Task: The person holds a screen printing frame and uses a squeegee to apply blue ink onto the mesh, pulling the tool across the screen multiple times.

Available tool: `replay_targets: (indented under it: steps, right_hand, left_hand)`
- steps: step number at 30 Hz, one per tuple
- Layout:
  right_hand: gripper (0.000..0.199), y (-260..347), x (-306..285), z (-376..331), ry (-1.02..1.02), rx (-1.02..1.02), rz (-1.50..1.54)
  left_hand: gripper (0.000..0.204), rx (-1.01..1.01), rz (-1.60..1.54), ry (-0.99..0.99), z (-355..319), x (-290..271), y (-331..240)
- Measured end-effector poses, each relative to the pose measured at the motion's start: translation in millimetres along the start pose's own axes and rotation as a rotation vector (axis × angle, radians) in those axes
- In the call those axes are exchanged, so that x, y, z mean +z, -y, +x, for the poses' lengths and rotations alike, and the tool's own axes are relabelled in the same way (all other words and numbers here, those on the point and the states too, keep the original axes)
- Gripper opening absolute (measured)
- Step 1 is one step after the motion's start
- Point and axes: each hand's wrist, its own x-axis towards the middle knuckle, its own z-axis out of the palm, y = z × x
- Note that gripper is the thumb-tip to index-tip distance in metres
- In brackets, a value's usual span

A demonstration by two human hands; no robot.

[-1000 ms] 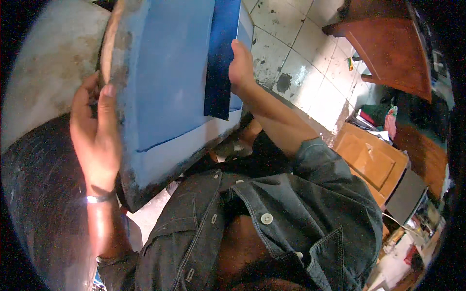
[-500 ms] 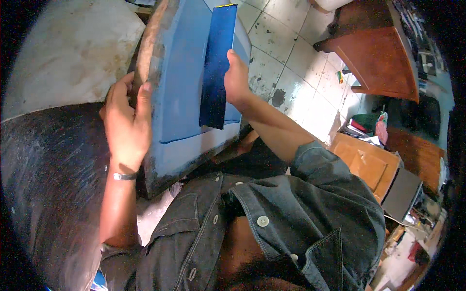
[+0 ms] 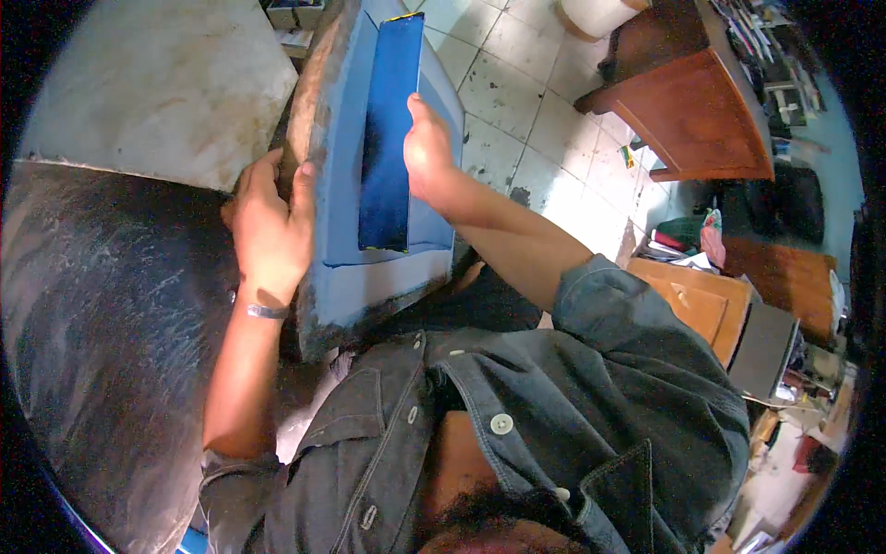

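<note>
My left hand point(image 3: 272, 226) grips the left wooden edge of a screen-printing frame point(image 3: 314, 120), its thumb on the near face and its fingers around the outer side. The frame stands tilted up in front of my lap, its pale blue mesh point(image 3: 388, 277) facing me. Against the mesh lies a long, dark blue, trough-shaped scoop coater point(image 3: 388, 157) with yellowish ends. My right hand point(image 3: 429, 157) holds the coater by its right side, thumb pointing up along it; the other fingers are hidden behind. A blue line crosses the mesh just below the coater.
At the left are a dark, scuffed surface point(image 3: 111, 305) and a stained pale board point(image 3: 157, 83). Stained white floor tiles point(image 3: 526, 102) lie beyond the frame. A brown wooden desk point(image 3: 683, 120), a white bucket point(image 3: 600, 14), a wooden cabinet point(image 3: 701, 300) and assorted clutter stand at the right.
The frame and my left hand have shifted right in the picture, while the coater and my right hand have shifted a little left. The coater now sits closer to the frame's left edge. Both grips remain.
</note>
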Motion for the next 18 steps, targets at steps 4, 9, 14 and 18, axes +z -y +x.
replay_targets:
  steps: [4, 9, 14, 18]
  right_hand:
    - [0.039, -6, 5, 13, -0.092, -0.212, 0.087]
    - [0.042, -3, 10, 16, -0.023, -0.173, 0.077]
    - [0.056, 4, 5, 19, 0.076, -0.12, -0.012]
    - [0.055, -2, 7, 25, 0.086, -0.183, -0.023]
  left_hand:
    - [0.035, 0.008, -0.022, 0.023, 2, 1, -3]
    - [0.035, 0.024, -0.018, -0.002, 2, 4, 0]
    - [0.036, 0.001, 0.006, 0.012, 3, 0, -8]
    - [0.037, 0.03, -0.012, -0.014, 3, 3, 0]
